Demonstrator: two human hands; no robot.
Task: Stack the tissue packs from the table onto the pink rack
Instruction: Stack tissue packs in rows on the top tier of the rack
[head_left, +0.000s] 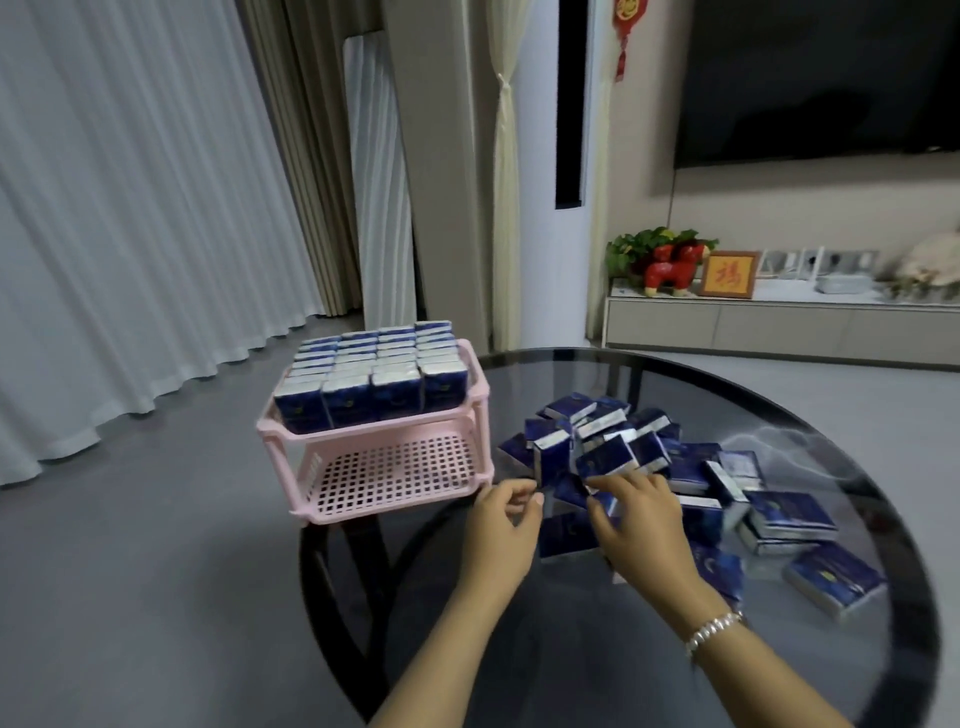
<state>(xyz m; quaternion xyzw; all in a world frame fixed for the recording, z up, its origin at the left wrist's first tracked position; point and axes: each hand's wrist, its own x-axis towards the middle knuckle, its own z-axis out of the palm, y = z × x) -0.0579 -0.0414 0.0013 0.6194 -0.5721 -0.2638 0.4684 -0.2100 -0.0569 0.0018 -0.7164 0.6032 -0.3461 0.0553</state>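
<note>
Neither hand has a firm hold that can be made out. Left to right: the pink rack (382, 470) stands at the left edge of the round dark glass table (597, 649). Its upper shelf is packed with blue tissue packs (363, 384) set upright in tidy rows, while the perforated lower shelf shows its bare grid. Just beside the rack's front right corner, the left hand (501, 525) hovers over the table with fingers loosely curled toward the thumb, with nothing visible between them. Next to it, the right hand (641, 525) reaches into the near edge of the loose heap of tissue packs (613, 447); its fingers are bent down onto the packs, but whether they pinch one or only touch cannot be told. A beaded bracelet (711, 631) circles the right wrist. The heap spreads rightward across the table, packs lying tilted and overlapping, with a few flat ones (789, 517) further right. Behind, a low cabinet (779, 322) carries a red figurine (672, 270).
</note>
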